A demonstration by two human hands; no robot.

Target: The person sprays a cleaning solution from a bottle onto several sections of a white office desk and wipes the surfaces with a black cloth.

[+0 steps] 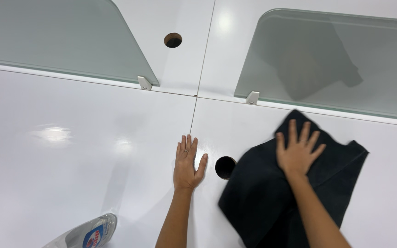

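1. The right hand is lying flat with its fingers spread apart, pressing down on a black cloth; it is clamped on nothing, only bearing on the fabric; the cloth is spreading over the white desk, right of the near cable hole, its far corner almost touching the base of the right frosted glass divider.

2. The left hand is resting palm-down and open on the bare desk, fingers close together, thumb out toward the hole; it is holding nothing.

3. The cloth's left edge is sitting just beside the hole; a push leftward is likely to be feeding a fold into the opening, snagging or dropping the cloth.

4. The surface is looking glossy, with glare patches; a hand bearing on cloth over such a top is at risk of sliding faster than meant, and the knuckles are then heading for the divider or its metal bracket.

5. A clear spray bottle is lying at the lower edge, near the left forearm; an elbow drawing back is liable to be knocking it off or rolling it.

6. The seam between the desk panels is running just left of the left hand; moisture pushed across is possibly settling in it.
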